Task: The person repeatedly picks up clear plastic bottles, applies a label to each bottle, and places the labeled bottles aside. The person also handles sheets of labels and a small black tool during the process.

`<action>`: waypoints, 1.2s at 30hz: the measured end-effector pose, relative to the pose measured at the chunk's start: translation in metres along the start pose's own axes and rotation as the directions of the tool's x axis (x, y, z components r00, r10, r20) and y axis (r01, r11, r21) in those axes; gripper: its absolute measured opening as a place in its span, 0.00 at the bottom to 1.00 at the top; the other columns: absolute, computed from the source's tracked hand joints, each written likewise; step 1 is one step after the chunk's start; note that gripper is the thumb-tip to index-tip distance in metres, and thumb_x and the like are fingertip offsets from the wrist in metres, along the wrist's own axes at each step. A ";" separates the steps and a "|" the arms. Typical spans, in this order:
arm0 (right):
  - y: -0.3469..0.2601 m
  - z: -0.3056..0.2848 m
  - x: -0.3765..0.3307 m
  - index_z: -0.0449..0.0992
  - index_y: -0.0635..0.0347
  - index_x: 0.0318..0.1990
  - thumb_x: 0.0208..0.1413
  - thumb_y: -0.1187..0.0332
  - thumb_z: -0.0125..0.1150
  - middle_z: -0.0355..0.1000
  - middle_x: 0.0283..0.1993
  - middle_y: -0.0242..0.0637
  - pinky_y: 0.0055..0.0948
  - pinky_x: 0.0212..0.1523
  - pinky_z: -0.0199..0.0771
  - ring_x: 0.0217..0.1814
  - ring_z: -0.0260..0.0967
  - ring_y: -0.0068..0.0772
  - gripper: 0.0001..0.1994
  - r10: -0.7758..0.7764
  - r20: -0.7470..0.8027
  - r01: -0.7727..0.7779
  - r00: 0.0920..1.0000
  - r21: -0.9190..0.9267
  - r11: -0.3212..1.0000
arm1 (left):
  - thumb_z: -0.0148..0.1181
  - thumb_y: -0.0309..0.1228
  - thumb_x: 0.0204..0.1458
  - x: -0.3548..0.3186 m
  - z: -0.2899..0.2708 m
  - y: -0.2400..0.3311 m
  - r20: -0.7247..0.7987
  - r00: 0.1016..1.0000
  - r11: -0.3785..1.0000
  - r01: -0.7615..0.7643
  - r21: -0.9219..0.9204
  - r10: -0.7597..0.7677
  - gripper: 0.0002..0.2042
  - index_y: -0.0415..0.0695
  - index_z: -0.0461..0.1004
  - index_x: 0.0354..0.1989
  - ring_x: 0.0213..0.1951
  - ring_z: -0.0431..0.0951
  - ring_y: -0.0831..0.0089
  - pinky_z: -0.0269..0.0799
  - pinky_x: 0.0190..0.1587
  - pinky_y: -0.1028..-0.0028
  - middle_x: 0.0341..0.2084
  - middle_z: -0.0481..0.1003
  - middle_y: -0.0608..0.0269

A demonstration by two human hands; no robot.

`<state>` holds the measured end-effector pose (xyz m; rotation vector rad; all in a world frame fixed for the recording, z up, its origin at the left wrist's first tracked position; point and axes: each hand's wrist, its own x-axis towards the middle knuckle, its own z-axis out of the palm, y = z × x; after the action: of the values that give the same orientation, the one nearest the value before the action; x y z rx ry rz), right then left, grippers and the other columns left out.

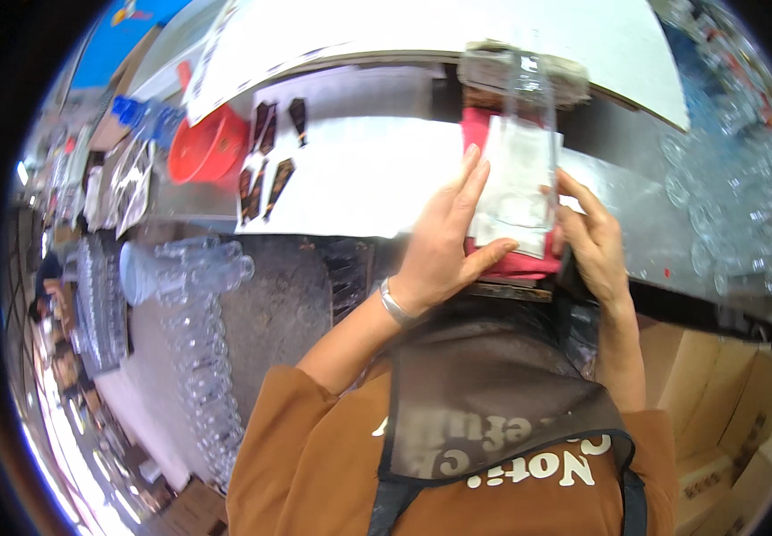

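A clear glass bottle (538, 134) lies lengthwise in front of me, its neck pointing away. The neck rests on a folded beige cloth (573, 80); the body lies over white paper and a red cloth (538, 265). My left hand (446, 228), below a silver bracelet, is open beside the bottle's left side, fingers stretched and thumb over the red cloth. At the bottle's right side my right hand (593, 234) has bent fingers closed against the glass near its base. Several dark, tapered decal-like pieces (280, 183) lie on a white sheet (368, 170) to the left.
A red bucket (210, 147) stands at the table's left end. Many clear glass pieces (725, 205) crowd the right side. More clear glassware (194, 330) stands in rows at lower left. A white board (421, 31) spans the far side; cardboard boxes (707, 393) sit at lower right.
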<state>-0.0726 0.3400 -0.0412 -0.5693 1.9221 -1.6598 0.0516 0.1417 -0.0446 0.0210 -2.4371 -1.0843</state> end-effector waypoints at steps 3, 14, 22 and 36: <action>0.000 -0.005 -0.005 0.67 0.66 0.66 0.68 0.70 0.54 0.75 0.53 0.37 0.18 0.30 0.69 0.28 0.66 0.15 0.21 -0.022 -0.025 0.024 0.999 0.066 0.998 | 0.71 0.37 0.49 -0.013 -0.039 -0.049 -0.164 0.982 0.945 0.139 0.297 -0.093 0.41 0.30 0.58 0.68 0.65 0.65 0.43 0.59 0.68 0.57 0.65 0.63 0.34; 0.003 -0.013 -0.005 0.72 0.68 0.60 0.69 0.67 0.54 0.78 0.47 0.39 0.16 0.28 0.67 0.26 0.64 0.15 0.17 -0.028 -0.045 0.030 0.999 0.049 0.998 | 0.69 0.40 0.50 -0.072 -0.100 -0.083 -0.092 0.960 0.663 0.251 0.705 -0.265 0.30 0.34 0.71 0.57 0.58 0.70 0.47 0.65 0.59 0.55 0.56 0.71 0.43; -0.003 -0.021 -0.002 0.73 0.66 0.60 0.69 0.67 0.52 0.77 0.48 0.38 0.16 0.28 0.65 0.26 0.62 0.13 0.17 -0.061 -0.081 0.061 0.995 -0.006 0.998 | 0.72 0.28 0.43 -0.096 -0.096 -0.074 -0.168 0.958 0.650 0.282 0.706 -0.233 0.27 0.43 0.75 0.55 0.57 0.72 0.58 0.63 0.60 0.59 0.54 0.74 0.57; -0.030 -0.007 -0.005 0.71 0.66 0.61 0.57 0.70 0.66 0.77 0.50 0.41 0.23 0.26 0.68 0.22 0.65 0.18 0.24 -0.180 0.014 0.177 0.983 -0.275 0.945 | 0.61 0.20 0.56 0.060 -0.046 -0.003 -0.165 0.983 0.948 0.027 -0.319 -0.083 0.11 0.40 0.81 0.47 0.58 0.77 0.63 0.71 0.61 0.68 0.55 0.78 0.49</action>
<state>-0.0738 0.3434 -0.0098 -0.8673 2.1830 -1.5110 0.0174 0.0960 0.0042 0.0794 -2.0940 -1.4228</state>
